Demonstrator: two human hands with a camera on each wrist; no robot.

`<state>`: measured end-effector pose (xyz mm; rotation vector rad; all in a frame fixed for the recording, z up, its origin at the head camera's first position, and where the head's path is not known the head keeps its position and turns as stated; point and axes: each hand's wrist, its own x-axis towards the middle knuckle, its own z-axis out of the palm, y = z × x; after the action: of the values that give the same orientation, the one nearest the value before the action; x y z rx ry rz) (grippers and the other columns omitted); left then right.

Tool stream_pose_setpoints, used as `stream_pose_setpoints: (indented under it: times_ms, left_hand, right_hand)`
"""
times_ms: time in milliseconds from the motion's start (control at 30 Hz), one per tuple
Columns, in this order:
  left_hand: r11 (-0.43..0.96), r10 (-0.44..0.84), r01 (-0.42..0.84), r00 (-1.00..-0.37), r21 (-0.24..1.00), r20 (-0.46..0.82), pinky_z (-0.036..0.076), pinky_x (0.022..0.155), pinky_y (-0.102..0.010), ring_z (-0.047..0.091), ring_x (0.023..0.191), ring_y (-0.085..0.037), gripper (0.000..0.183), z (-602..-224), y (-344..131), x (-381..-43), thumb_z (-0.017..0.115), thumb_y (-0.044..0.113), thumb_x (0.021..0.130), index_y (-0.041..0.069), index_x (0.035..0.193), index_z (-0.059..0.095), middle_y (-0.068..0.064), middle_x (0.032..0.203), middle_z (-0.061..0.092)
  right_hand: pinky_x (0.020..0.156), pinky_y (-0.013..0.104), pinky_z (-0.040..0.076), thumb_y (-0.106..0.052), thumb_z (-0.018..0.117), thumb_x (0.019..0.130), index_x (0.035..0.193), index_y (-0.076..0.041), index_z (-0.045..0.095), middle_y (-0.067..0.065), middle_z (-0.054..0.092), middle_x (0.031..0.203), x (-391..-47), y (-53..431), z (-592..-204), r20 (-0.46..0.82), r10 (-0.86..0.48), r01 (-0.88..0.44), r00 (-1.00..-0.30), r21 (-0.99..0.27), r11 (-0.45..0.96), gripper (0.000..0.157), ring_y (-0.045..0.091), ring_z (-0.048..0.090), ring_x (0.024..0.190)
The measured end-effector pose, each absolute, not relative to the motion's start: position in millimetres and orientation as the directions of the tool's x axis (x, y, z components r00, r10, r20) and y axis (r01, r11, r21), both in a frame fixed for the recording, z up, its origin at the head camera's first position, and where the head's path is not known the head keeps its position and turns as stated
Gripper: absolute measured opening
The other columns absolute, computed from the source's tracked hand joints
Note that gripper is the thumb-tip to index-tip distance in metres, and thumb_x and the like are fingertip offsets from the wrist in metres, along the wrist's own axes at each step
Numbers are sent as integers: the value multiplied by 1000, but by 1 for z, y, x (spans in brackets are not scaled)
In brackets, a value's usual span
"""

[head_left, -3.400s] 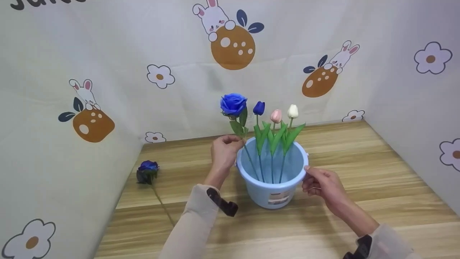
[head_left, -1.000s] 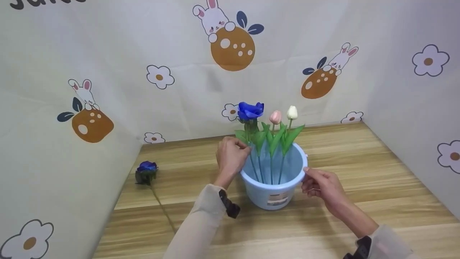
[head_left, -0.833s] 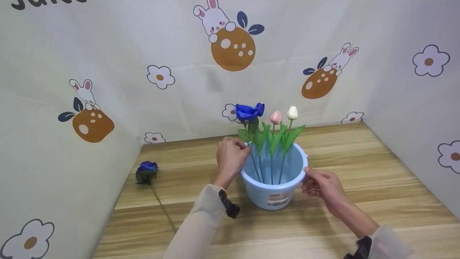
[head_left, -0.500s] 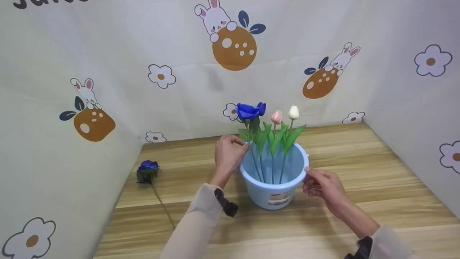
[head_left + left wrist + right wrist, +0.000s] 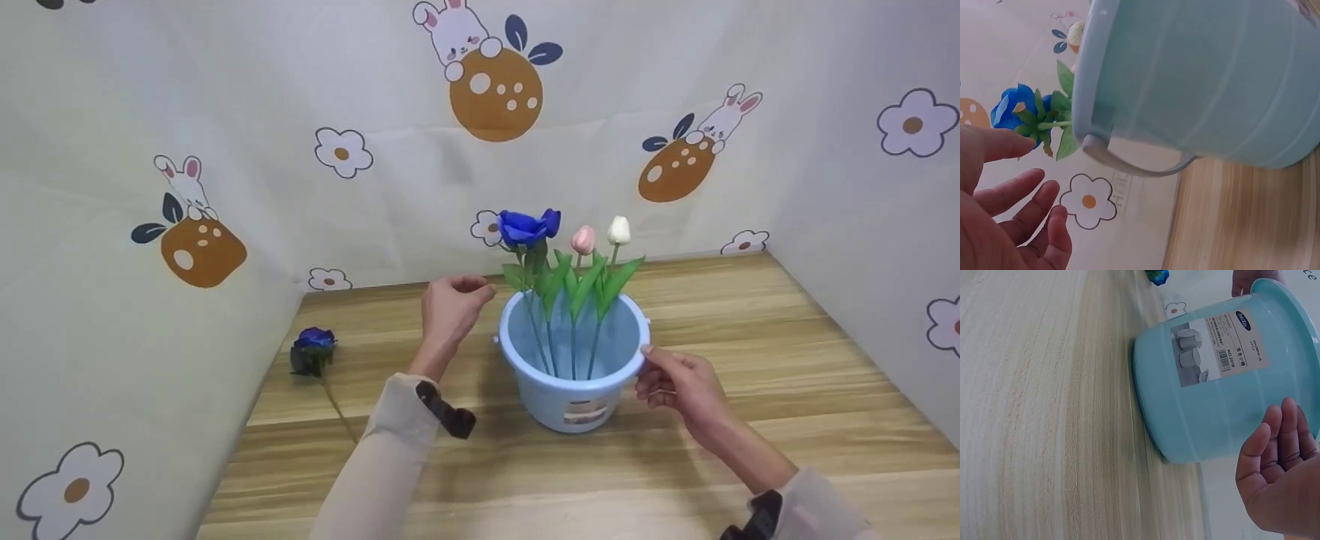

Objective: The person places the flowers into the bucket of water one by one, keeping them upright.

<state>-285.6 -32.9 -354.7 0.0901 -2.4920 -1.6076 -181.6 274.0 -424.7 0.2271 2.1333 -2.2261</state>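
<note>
A light blue bucket (image 5: 574, 401) stands on the table, seen side-on in both wrist views. Leaning in it are a blue rose (image 5: 523, 228), a blue tulip (image 5: 553, 220) partly behind the rose, a pink tulip (image 5: 583, 240) and a white tulip (image 5: 619, 230). My left hand (image 5: 452, 309) is left of the bucket, away from the rose stem, its fingers loosely bent around nothing. At the bucket's right side, my right hand (image 5: 688, 384) holds the rim with the thumb on top and the fingers bent against the outside.
A second, darker blue rose (image 5: 313, 351) lies on the wooden table (image 5: 757, 337) at the left, its stem running under my left sleeve. Printed cloth walls (image 5: 405, 180) enclose the back and sides. The bucket's handle (image 5: 1140, 167) hangs at its left.
My left hand placed the blue rose into the bucket, moved it rightward beside the blue tulip, then let go of the stem and drew back left. My right hand stayed at the rim.
</note>
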Motion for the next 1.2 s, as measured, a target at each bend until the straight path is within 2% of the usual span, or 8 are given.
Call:
stream_pose_setpoints:
  times_ms: [300, 467, 833, 1033, 1200]
  left_hand:
    - [348, -136, 13, -989, 937, 65, 51, 61, -24, 69, 72, -18, 21, -357, -66, -285, 81, 23, 90, 5, 101, 81, -9, 97, 79]
    - [340, -124, -6, -991, 940, 39, 47, 54, -22, 73, 69, -15, 21, -359, -77, -283, 80, 24, 91, 6, 101, 81, -9, 94, 80]
    - [339, -95, -97, -993, 936, -69, 43, 55, -23, 75, 65, -11, 32, -362, -107, -280, 75, 31, 96, 5, 114, 78, -11, 101, 82]
    - [341, -96, -135, -989, 930, -109, 40, 51, -19, 75, 66, -9, 35, -363, -128, -278, 72, 28, 98, 1, 120, 75, -14, 105, 81]
    - [330, -92, -163, -986, 930, -141, 41, 52, -18, 76, 66, -9, 36, -362, -142, -274, 70, 25, 100, 0, 125, 73, -12, 100, 82]
  right_hand:
    - [61, 26, 57, -22, 57, 109, 80, -6, 71, 2, 68, 70, -182, 273, -424, -134, 71, 130, -988, -990, -55, 36, 14, 66, 65]
    - [61, 26, 57, -23, 57, 109, 79, -8, 71, 2, 68, 69, -182, 273, -423, -136, 79, 131, -988, -989, -68, 36, 14, 66, 64]
    - [63, 27, 58, -25, 57, 109, 80, -9, 72, 1, 69, 71, -182, 273, -424, -147, 70, 143, -987, -988, -66, 37, 14, 67, 66]
    - [65, 27, 59, -26, 56, 110, 80, -10, 72, 1, 69, 71, -181, 274, -425, -148, 59, 144, -987, -987, -69, 37, 15, 67, 67]
    - [63, 27, 59, -24, 56, 110, 79, -8, 72, 1, 69, 70, -181, 273, -426, -143, 56, 138, -988, -987, -87, 37, 14, 67, 65]
